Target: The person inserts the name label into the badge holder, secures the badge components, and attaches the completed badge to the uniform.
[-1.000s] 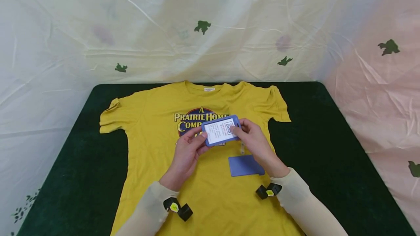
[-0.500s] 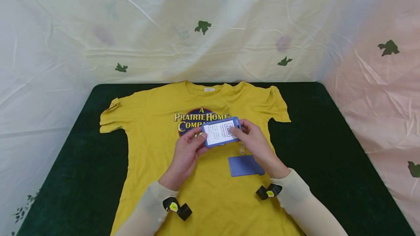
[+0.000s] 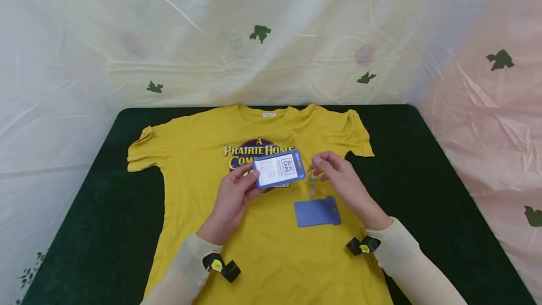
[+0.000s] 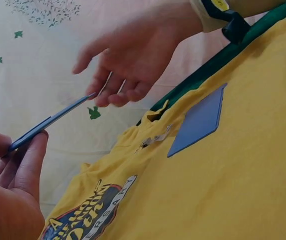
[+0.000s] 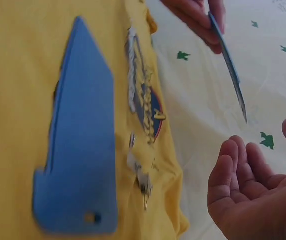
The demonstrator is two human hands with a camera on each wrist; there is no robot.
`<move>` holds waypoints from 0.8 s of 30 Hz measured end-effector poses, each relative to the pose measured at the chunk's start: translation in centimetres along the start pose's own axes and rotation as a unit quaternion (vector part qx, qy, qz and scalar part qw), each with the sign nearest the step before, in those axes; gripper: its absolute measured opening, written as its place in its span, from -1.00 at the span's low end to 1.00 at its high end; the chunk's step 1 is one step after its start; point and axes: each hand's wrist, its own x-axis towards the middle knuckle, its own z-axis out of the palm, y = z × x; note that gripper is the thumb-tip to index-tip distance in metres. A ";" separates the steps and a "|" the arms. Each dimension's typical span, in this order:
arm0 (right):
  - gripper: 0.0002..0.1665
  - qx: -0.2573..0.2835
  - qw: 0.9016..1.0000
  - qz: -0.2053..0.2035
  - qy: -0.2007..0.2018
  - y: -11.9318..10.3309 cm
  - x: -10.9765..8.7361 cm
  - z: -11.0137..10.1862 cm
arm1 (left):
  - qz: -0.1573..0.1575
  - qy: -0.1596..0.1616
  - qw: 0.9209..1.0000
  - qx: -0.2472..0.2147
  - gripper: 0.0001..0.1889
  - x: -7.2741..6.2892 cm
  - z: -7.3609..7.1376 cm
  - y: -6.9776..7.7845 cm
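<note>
My left hand (image 3: 232,199) pinches one short end of a blue badge holder (image 3: 279,169) between thumb and fingers. A white card marked ID/IC CARD shows in its window, and it is held above the shirt's print. Just off its slotted end, my right hand (image 3: 343,182) has loosely bent fingers and holds nothing; the right wrist view (image 5: 248,185) shows a gap between thumb and fingers. Beneath them a flat blue plastic cover (image 3: 316,212) with a notched, slotted end lies on the yellow T-shirt (image 3: 262,248). Beside it lies a clear strap clip (image 3: 312,186) with a metal end.
The T-shirt is spread flat over a dark green table (image 3: 427,192), sleeves out to both sides and collar at the back edge. Pale curtains (image 3: 296,36) with green leaf shapes hang behind and at both sides.
My right hand has let go of the badge holder and drawn away to the right. My left hand has shifted the holder slightly left, and the cover's slotted end and clip are now uncovered.
</note>
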 end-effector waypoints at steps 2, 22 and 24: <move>-0.41 -0.028 1.000 -0.008 -0.010 0.2 -0.2 -0.5 | 0.002 0.012 1.000 0.003 -0.61 0.0 -0.5 0.1; -0.43 -0.185 0.975 -0.077 -0.099 3.7 -2.0 -4.7 | -0.011 0.023 0.999 0.024 -0.56 -0.1 -2.4 1.0; -0.41 -0.190 0.972 -0.084 -0.107 4.0 -2.3 -5.0 | -0.014 0.024 0.999 0.022 -0.57 -0.1 -2.4 1.0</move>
